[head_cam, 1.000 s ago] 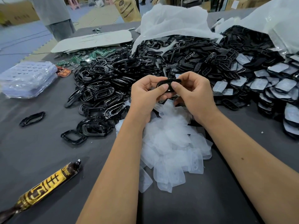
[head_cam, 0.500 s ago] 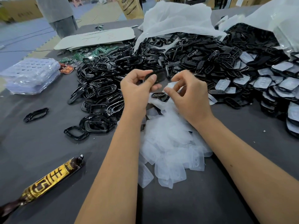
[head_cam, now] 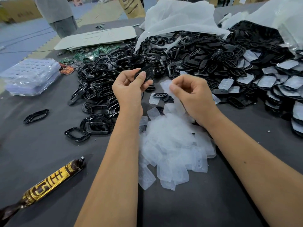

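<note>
My left hand [head_cam: 129, 89] grips a black plastic key-fob shell [head_cam: 147, 71], thumb on its face, raised above the table. My right hand [head_cam: 193, 94] pinches a translucent rubber button pad [head_cam: 166, 85] between thumb and forefinger, a short gap right of the shell. Below both hands lies a heap of the same translucent pads [head_cam: 172, 145]. A small black slotted piece [head_cam: 159, 95] lies on the table between the hands. Behind them spreads a large pile of black shells and frames [head_cam: 164, 54].
The grey table [head_cam: 41, 153] also carries a gold-and-brown tube [head_cam: 49, 182] at front left, a loose black frame [head_cam: 36, 115], stacked clear trays [head_cam: 31, 76], green circuit boards [head_cam: 91, 53], a white board [head_cam: 98, 38], white bags [head_cam: 177, 18] and assembled pieces [head_cam: 278, 79] at right. A person [head_cam: 57, 12] stands beyond.
The hands were together on one black shell; they have parted. The left keeps the shell and lifts it, while the right has picked a translucent pad off the heap.
</note>
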Demonstrator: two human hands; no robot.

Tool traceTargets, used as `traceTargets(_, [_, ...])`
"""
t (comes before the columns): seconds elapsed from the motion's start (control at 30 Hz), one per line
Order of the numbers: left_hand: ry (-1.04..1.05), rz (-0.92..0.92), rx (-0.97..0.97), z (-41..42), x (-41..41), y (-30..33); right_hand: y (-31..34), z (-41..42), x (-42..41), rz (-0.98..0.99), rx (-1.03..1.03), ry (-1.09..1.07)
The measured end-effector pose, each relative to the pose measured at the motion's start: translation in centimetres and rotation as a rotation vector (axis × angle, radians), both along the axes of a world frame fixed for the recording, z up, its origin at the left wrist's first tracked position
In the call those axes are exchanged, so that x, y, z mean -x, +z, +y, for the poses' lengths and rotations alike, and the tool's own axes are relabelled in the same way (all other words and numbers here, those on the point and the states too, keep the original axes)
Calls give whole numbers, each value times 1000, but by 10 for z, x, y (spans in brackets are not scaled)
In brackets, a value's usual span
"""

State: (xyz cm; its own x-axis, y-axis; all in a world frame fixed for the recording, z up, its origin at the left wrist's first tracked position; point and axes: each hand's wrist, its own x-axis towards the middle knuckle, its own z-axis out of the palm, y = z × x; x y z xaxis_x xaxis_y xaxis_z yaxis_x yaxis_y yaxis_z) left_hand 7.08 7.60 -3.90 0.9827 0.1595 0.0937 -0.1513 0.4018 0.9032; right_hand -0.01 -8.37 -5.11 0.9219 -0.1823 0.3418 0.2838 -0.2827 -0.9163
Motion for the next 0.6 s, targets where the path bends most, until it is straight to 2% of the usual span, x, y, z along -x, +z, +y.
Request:
traceTargets(0.1, [-80, -2, -70, -2, 0, -3, 2, -2, 1, 41, -225, 34])
traceTargets(0.27, [-247, -67, -276, -6, 2, -9, 3, -4, 0, 69, -367, 38])
traceTargets(0.37, [-295, -81, -327, -9, 4, -11, 4, -5, 1, 78, -396, 70])
traceTargets(0.6, [-337, -48, -309, -12, 8, -11, 6, -5, 3, 72, -413, 46])
